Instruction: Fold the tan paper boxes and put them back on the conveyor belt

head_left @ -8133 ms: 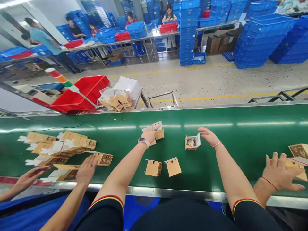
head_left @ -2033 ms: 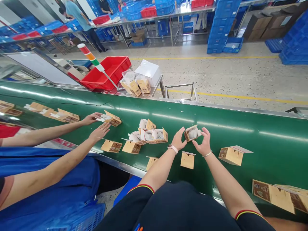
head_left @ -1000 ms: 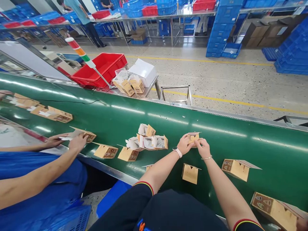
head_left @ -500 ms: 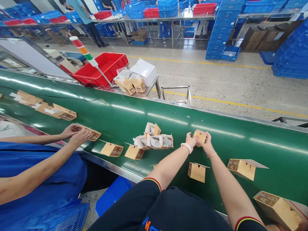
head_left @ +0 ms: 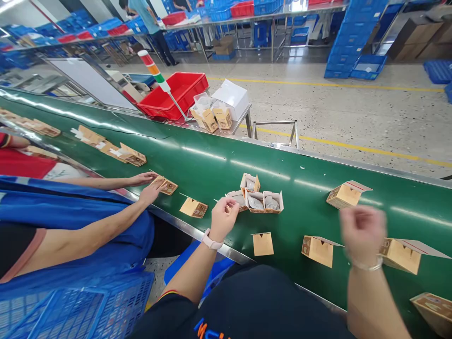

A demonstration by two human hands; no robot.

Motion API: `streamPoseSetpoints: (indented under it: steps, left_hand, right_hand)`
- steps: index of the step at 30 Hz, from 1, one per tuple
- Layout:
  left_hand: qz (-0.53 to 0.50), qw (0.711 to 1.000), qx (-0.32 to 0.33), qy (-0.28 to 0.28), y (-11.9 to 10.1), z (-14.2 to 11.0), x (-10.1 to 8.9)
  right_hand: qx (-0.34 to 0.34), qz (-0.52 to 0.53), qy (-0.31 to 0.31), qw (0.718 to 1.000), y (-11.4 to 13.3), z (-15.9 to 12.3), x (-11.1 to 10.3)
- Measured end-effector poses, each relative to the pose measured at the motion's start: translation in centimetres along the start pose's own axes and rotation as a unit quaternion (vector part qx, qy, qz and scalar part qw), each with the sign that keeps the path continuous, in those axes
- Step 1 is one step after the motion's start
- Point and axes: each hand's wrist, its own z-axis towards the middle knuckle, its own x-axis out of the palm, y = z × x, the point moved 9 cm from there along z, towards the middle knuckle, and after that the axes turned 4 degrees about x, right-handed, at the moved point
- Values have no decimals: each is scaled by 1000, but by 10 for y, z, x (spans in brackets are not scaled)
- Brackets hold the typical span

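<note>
Looks like the box just got let go: the watch-wearing left hand (head_left: 223,219) hangs curled and empty over the green rubber conveyor belt (head_left: 303,207), near small open kraft-card boxes (head_left: 254,202). The right hand (head_left: 363,235) is too blurred to tell.

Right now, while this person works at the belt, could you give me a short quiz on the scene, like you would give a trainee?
1. Which of the person's hands wears the pink watch, left or right?
2. True or false: the red crate stands beyond the green belt, not on it.
3. How many open cardboard boxes sit bunched together beside the hand with the watch?

Key: 1. Left. 2. True. 3. Four.
</note>
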Motion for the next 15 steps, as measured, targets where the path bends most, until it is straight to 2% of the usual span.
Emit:
streamPoseSetpoints:
  steps: [1, 2, 3, 4, 5, 6, 8, 11, 13, 15]
  left_hand:
    - [-7, 1000, -2, -9, 3, 3, 0]
    - [-20, 1000, 1, 1, 2, 5, 6]
    - [-34, 999, 9, 22, -2, 7, 15]
    - [-45, 998, 24, 48, -10, 8, 23]
    - [-51, 995, 44, 72, -20, 11, 29]
    - [-53, 992, 67, 90, -31, 16, 32]
    - [-51, 987, 114, 104, -48, 34, 28]
    - [-39, 982, 153, 106, -51, 85, 20]
    - [-26, 978, 154, 137, -38, 126, 32]
    - [2, 969, 149, 196, -19, 161, 63]
  right_hand:
    - [-4, -32, 123, 992, 24, -26, 36]
    - [7, -68, 250, 966, 40, -54, 75]
    - [28, -114, 349, 930, 48, -80, 109]
    - [48, -165, 391, 904, 49, -95, 133]
    - [64, -202, 404, 890, 46, -102, 151]
    - [73, -230, 393, 887, 40, -101, 163]
    - [71, -254, 315, 912, 24, -86, 170]
    - [62, -239, 168, 954, -2, -63, 157]
    - [60, -209, 102, 971, -13, -53, 149]
    - [64, -179, 59, 980, -19, -42, 146]
